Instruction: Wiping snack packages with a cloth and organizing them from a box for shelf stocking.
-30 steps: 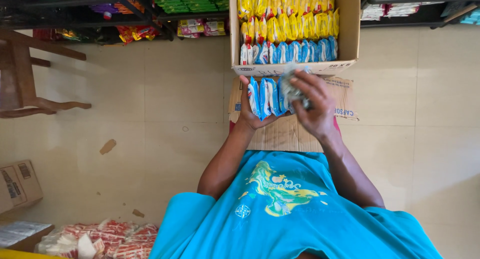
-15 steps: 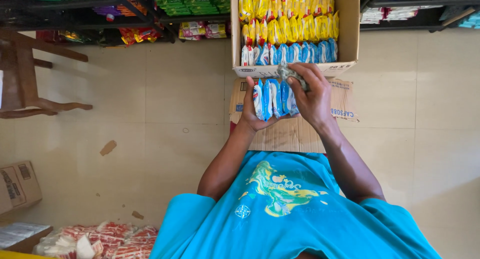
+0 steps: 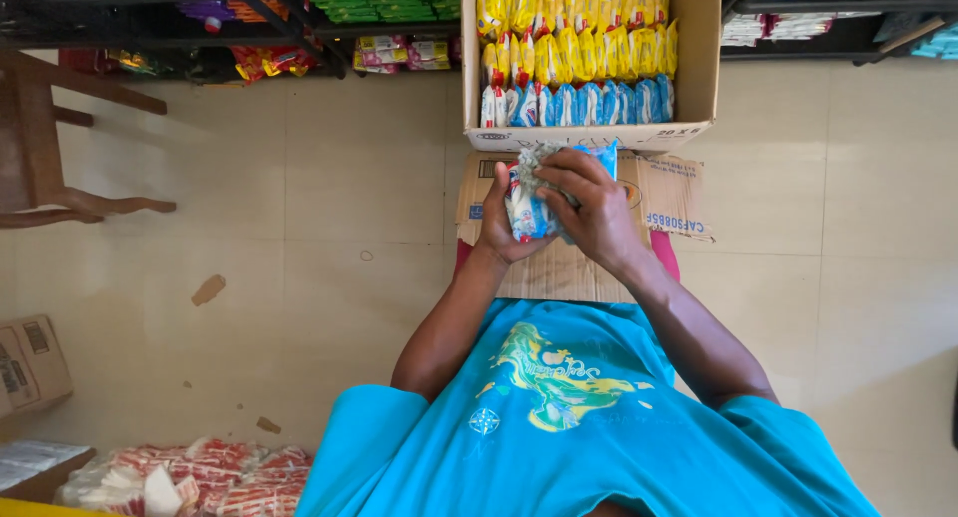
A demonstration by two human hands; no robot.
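Observation:
My left hand [image 3: 496, 223] cups a stack of blue and white snack packets [image 3: 525, 213] from below and the left side. My right hand [image 3: 591, 206] lies over the stack and grips a crumpled grey cloth [image 3: 534, 161] pressed on the packets' tops. Both hands hover just in front of an open cardboard box [image 3: 694, 73] filled with rows of yellow packets [image 3: 579, 38] and a front row of blue packets [image 3: 579, 105]. Most of the stack is hidden under my right hand.
A flattened cardboard flap [image 3: 664, 193] lies under the hands on the tiled floor. Shelves with coloured packets [image 3: 379, 3] run along the top. A wooden chair [image 3: 45, 148] stands at left. A small carton [image 3: 30, 362] and a bag of red packets [image 3: 215, 477] lie at lower left.
My right hand has slid leftward across the stack with the cloth, now covering most of the packets. The left hand has stayed under the stack.

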